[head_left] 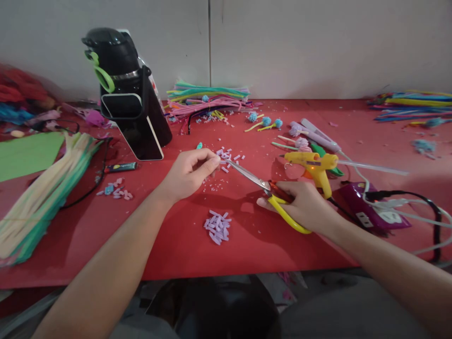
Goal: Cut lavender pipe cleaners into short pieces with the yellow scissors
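Note:
My right hand [305,205] grips yellow-handled scissors [263,186], whose blades point left toward my left hand [189,172]. My left hand is closed in a pinch on a small purple piece right at the blade tips. A small pile of cut purple pieces [218,227] lies on the red table [176,254] between my arms. More purple scraps [228,155] are scattered beyond my left fingers.
A yellow glue gun [316,165] stands right of the scissors, beside a purple power strip [370,209] with cables. A black flask in a holder [130,94] stands back left. Pipe-cleaner bundles lie at the left [42,193], back centre [208,99] and far right [413,106].

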A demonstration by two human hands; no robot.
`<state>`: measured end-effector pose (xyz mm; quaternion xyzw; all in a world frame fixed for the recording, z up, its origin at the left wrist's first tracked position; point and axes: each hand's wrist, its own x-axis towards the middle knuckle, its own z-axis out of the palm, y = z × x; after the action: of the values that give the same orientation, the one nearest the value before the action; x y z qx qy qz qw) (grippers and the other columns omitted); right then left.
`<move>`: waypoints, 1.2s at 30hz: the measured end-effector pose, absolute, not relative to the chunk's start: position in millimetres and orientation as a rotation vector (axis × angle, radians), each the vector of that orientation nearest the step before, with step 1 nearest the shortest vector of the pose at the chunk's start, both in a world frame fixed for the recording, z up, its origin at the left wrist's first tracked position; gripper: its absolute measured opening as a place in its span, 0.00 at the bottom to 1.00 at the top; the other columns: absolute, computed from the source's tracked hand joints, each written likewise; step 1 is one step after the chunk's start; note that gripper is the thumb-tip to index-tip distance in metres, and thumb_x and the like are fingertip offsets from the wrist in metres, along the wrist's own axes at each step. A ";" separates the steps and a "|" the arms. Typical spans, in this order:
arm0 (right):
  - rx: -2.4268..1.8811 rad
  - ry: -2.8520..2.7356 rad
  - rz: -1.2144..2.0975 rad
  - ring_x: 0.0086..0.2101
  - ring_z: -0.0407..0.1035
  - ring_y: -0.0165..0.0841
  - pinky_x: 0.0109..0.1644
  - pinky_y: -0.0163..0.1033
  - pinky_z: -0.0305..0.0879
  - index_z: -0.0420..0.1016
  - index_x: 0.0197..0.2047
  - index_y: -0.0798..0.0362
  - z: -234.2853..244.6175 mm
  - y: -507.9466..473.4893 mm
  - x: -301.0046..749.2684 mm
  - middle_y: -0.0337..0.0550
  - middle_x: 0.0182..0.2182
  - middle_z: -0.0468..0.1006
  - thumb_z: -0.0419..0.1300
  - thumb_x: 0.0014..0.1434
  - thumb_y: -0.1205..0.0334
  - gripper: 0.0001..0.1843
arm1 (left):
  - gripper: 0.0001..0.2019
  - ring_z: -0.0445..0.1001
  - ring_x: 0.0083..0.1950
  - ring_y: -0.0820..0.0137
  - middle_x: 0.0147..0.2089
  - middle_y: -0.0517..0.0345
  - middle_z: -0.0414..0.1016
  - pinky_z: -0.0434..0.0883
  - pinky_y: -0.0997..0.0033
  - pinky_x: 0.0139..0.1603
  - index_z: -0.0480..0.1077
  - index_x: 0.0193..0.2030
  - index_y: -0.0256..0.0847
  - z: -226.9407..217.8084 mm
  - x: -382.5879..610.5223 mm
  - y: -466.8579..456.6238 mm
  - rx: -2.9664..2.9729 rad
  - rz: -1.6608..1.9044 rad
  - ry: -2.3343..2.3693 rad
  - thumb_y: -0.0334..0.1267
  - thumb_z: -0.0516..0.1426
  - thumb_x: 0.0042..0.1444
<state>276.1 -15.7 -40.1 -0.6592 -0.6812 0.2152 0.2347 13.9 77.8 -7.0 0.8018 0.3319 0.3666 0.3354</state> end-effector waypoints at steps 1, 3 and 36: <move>-1.808 -1.874 0.594 0.22 0.48 0.26 0.23 0.36 0.44 0.59 0.21 0.51 -40.0 -15.5 276.1 0.33 0.18 0.55 0.63 0.47 0.28 0.34 | 0.13 0.69 0.29 0.76 0.27 0.59 0.72 0.67 0.75 0.32 0.71 0.29 0.37 -6.9 13.9 77.7 2.095 0.956 0.867 0.38 0.55 0.64; -1.809 -1.878 0.595 0.22 0.48 0.25 0.23 0.35 0.44 0.60 0.21 0.51 -39.5 -15.4 275.7 0.33 0.18 0.56 0.63 0.47 0.28 0.34 | 0.13 0.69 0.29 0.76 0.27 0.59 0.72 0.67 0.75 0.32 0.70 0.29 0.37 -6.6 14.2 77.8 2.098 0.954 0.867 0.38 0.55 0.64; -1.823 -1.858 0.596 0.22 0.49 0.26 0.24 0.36 0.45 0.58 0.21 0.51 -38.7 -16.8 275.5 0.32 0.18 0.55 0.63 0.46 0.28 0.34 | 0.15 0.65 0.26 0.76 0.25 0.59 0.67 0.64 0.74 0.28 0.66 0.26 0.38 -4.0 16.9 75.7 2.078 0.915 0.884 0.37 0.51 0.65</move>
<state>275.5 -16.8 -38.7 -0.6638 -0.6766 0.2171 0.2334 16.9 75.7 -4.0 0.8003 0.3405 0.3525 0.3455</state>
